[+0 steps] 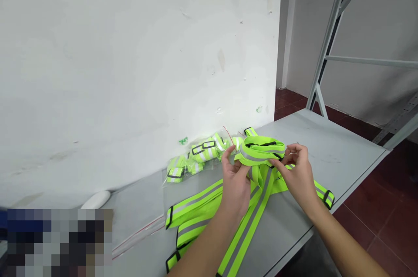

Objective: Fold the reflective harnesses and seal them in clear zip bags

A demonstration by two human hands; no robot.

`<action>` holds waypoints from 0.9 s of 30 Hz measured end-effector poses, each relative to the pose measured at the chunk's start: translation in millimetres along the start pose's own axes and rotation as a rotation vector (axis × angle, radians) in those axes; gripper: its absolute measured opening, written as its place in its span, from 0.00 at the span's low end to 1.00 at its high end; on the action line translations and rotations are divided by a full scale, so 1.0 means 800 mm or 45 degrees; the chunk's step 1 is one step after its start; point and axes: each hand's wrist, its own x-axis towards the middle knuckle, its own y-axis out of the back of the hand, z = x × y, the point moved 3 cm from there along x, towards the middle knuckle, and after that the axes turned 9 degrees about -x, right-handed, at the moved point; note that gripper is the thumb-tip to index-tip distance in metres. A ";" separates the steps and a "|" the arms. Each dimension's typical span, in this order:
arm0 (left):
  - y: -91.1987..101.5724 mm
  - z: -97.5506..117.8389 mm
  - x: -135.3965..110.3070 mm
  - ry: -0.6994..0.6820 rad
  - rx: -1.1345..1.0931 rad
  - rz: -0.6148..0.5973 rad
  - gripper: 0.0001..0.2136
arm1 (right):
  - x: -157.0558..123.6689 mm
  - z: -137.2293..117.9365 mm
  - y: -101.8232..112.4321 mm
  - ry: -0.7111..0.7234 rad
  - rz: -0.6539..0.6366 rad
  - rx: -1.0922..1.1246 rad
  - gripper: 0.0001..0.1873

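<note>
Under white wall [137, 50], grey table [329, 135] has loose hi-vis straps [197, 198] piled up, bagged straps [205, 150] behind; coiled strap [257, 156] is held over the pile btwn both hands. Risk, I'd guess: coil springs open if either grip slackens, as its layers look loose. L hand [235, 183]: thumb & fingers slightly apart, clamped on coil's left end; R hand [300, 174]: thumb & fingertips nearly together, pinching right end nr black buckle [279, 156].

A scuffed white wall [140, 68] rises left of a metal frame [329, 28] and red tiles [375, 207].
</note>
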 end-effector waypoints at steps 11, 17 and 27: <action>-0.001 0.007 -0.012 -0.014 -0.055 0.112 0.28 | 0.003 -0.015 -0.016 0.284 -0.172 0.043 0.12; 0.005 0.012 0.000 0.004 -0.074 -0.008 0.27 | 0.030 -0.001 0.007 0.227 -0.291 0.204 0.11; 0.013 0.023 0.011 0.134 -0.085 -0.196 0.28 | 0.047 -0.019 -0.003 -0.063 -0.785 0.475 0.32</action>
